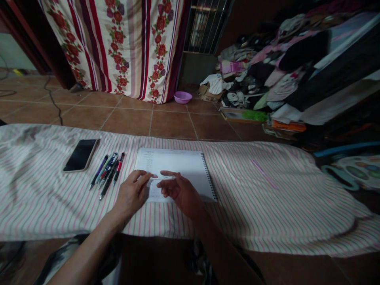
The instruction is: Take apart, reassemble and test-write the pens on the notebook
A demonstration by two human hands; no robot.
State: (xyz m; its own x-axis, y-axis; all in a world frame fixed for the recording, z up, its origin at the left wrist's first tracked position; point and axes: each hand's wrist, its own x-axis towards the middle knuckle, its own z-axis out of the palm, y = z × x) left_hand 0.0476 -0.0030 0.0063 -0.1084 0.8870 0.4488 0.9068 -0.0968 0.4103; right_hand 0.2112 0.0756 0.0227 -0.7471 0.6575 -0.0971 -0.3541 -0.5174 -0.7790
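Observation:
A thin white pen point(163, 177) lies crosswise between my hands, over an open spiral notebook point(184, 162). My left hand point(133, 194) pinches its left end, where a bit of red shows. My right hand point(185, 194) has the other end between thumb and forefinger, with the remaining fingers loosely curled. Handwriting runs down the left part of the notebook page, and the black spiral is along its right edge. To the left of my left hand lies a bunch of several pens point(108, 172). A pink pen point(264, 174) rests apart on the right.
A phone point(81, 155) with a dark screen lies on the striped cloth point(246, 221) at left. Beyond the cloth are a tiled floor point(133, 114), a purple basin point(182, 97), a flowered curtain point(130, 47) and a heap of clothes point(261, 71).

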